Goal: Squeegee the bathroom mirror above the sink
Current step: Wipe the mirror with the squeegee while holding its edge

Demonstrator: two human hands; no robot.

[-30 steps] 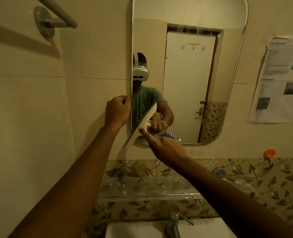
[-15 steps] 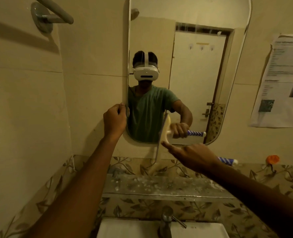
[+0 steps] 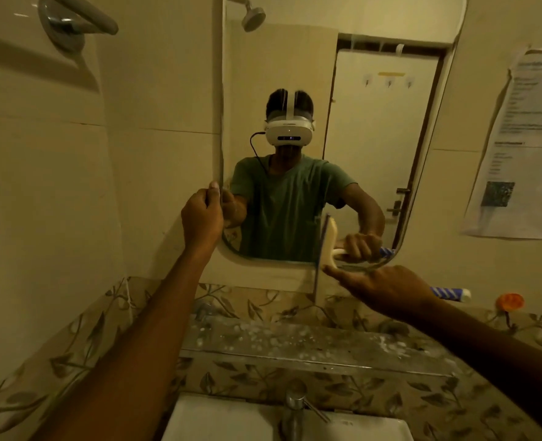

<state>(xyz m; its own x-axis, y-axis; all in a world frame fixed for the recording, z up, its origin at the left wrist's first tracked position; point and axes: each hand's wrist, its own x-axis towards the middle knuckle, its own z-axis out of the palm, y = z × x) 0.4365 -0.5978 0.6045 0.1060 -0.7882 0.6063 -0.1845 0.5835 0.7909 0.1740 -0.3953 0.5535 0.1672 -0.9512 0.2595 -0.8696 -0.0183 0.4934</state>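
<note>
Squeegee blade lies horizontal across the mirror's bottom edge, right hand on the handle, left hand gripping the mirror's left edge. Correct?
No. The head view shows the squeegee blade standing upright, not horizontal, across the mirror's bottom edge. The right hand is on the handle and the left hand grips the mirror's left edge, as stated.

Cream squeegee (image 3: 322, 249) upright across mirror (image 3: 374, 138) bottom edge.

Both arms outstretched. Left hand (image 3: 202, 214) curled, thumb up, holding mirror (image 3: 374, 128) edge. Right hand (image 3: 387, 291) grips squeegee (image 3: 447, 293), index finger extended.
</note>
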